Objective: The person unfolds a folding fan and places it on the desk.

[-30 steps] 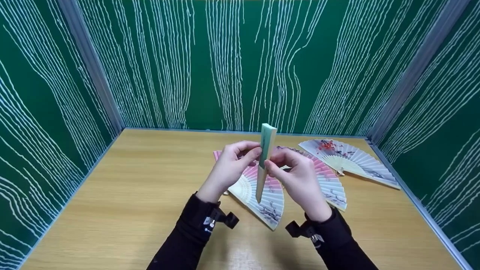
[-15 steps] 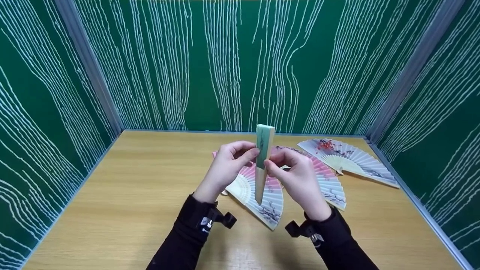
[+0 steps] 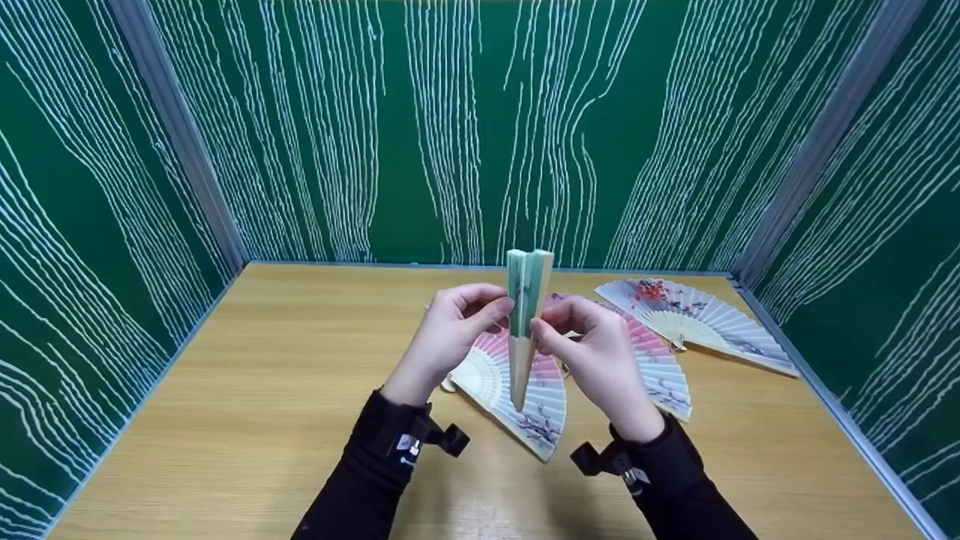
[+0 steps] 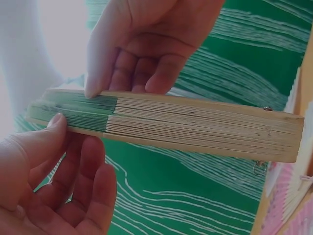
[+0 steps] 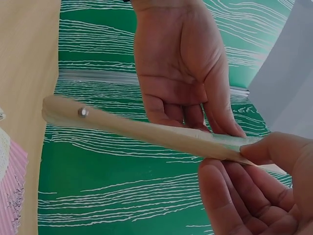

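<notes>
Both hands hold a green folding fan (image 3: 527, 300) upright above the table, its pivot end pointing down. My left hand (image 3: 463, 328) pinches its left edge between thumb and fingers, and my right hand (image 3: 589, 345) pinches the right edge. The fan is parted slightly at the top, showing a narrow V between two bundles of folds. In the left wrist view its wooden ribs (image 4: 195, 125) lie stacked, with a small metal ring (image 4: 259, 168) near the pivot. A rivet (image 5: 83, 112) shows on the outer rib in the right wrist view.
Behind the hands, a spread pink-and-white fan (image 3: 517, 390) lies on the wooden table (image 3: 300, 360). Another pink fan (image 3: 660, 367) is partly hidden by the right hand. A white fan with red blossoms (image 3: 697, 322) lies at the back right. Green walls with white lines (image 3: 420, 150) enclose the table.
The green fan has turned to show its folded face, and its top has begun to part into two bundles. The left hand has shifted slightly left; the right hand has barely moved.
</notes>
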### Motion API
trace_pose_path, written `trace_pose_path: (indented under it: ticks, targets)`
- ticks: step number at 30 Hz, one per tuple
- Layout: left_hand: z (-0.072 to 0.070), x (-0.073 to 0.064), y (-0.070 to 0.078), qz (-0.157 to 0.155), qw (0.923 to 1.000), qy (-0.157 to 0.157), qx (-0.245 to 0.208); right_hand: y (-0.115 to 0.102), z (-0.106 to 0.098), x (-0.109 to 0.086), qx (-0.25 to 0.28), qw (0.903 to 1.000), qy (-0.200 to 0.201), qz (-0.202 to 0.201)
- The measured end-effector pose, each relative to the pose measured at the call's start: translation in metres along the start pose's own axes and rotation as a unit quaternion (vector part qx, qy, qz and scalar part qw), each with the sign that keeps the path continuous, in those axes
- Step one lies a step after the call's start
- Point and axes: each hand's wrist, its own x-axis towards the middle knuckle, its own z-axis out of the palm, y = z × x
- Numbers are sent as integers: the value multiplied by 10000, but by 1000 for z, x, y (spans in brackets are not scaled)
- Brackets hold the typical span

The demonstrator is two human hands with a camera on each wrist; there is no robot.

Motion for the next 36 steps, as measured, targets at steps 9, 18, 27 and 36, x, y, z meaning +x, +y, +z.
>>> trace_pose_path:
  ticks: [9,18,27,36]
  targets:
    - [-2,-1,2,-18,10000,-9,-51,-1,-2,2,163,9998,0,89]
    - [-6,-1,4,86,9999,-3,-74,-24,-7,0,502,9980,0,384]
    - [-8,0,3,100,9999,37,-65,-21,-9,2,626,9974,132,339]
    - [-8,-5,16,65,10000,36,-47,-21,-13,3,670,9963,207,507]
